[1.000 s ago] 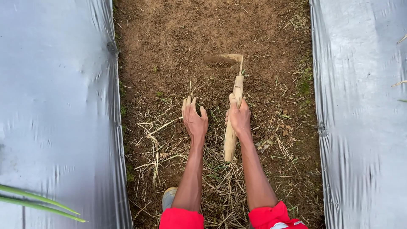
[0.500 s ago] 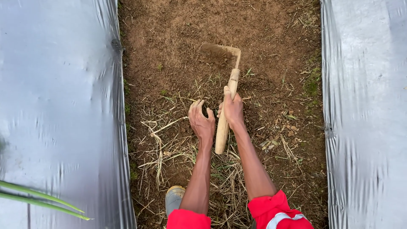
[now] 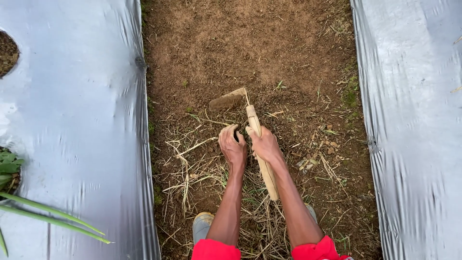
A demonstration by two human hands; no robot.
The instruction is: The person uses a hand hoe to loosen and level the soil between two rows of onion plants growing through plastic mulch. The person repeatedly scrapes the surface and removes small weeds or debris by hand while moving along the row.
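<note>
1. My right hand (image 3: 264, 144) is clenched around the wooden handle of a small hoe (image 3: 256, 139), whose blade (image 3: 227, 100) rests on the soil (image 3: 250, 43) just ahead.
2. My left hand (image 3: 233, 146) lies loose, fingers curled, on dry straw (image 3: 192, 168) just beside the handle, grasping nothing.
3. Grey plastic sheets (image 3: 72, 120) flank the bare strip on both sides.

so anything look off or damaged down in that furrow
Nothing stands out. The right hand grips the wooden hoe, its blade flat on the soil; the left hand rests on dry straw. The plastic mulch is wrinkled, with no tear visible.
</note>
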